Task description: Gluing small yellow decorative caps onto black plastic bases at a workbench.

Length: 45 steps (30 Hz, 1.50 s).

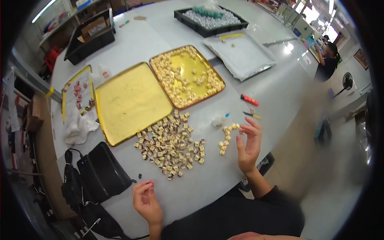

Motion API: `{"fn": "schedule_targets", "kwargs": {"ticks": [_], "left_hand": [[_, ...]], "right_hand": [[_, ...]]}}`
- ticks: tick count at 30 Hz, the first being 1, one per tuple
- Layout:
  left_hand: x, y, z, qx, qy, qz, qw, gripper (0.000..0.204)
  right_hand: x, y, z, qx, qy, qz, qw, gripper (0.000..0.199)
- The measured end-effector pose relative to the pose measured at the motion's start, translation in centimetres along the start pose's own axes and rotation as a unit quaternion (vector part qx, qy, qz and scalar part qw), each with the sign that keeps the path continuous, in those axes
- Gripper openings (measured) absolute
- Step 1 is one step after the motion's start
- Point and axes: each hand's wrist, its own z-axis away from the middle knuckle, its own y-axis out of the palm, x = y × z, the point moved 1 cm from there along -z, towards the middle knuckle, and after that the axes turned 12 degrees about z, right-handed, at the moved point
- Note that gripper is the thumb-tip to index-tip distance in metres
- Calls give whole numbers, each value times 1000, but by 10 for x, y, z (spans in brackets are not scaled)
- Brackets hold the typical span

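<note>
The pale table (200, 188) in front of me carries everything. Largest on it are two gold trays: the empty gold tray (130, 102) on my left and the second gold tray (188, 66) beside it, scattered with small cream pieces. Nearer to me lies the big heap of small cream-and-brown pieces (170, 146), loose on the table, with a smaller cluster of pieces (226, 138) to its right. My right hand (249, 146) is raised just beside that cluster, fingers spread open, gripping nothing I can see. My left hand (146, 200) rests near the table's edge, fingers curled together; whether they pinch a piece I cannot tell.
</note>
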Motion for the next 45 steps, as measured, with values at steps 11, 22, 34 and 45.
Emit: {"fn": "schedule_targets", "kwargs": {"ticks": [11, 22, 34, 45], "left_hand": [[3, -15, 5, -26, -117, 226, 967, 12], [-8, -13, 14, -105, -161, 185, 964, 25], [3, -15, 22, -74, -138, 209, 965, 28], [-2, -11, 23, -39, -174, 202, 963, 22]], "right_hand": [[17, 6, 2, -2, -51, 63, 997, 40], [-1, 16, -8, 88, 0, 169, 982, 56], [-27, 28, -28, 149, -35, 163, 975, 36], [13, 31, -23, 197, -54, -126, 971, 31]]}}
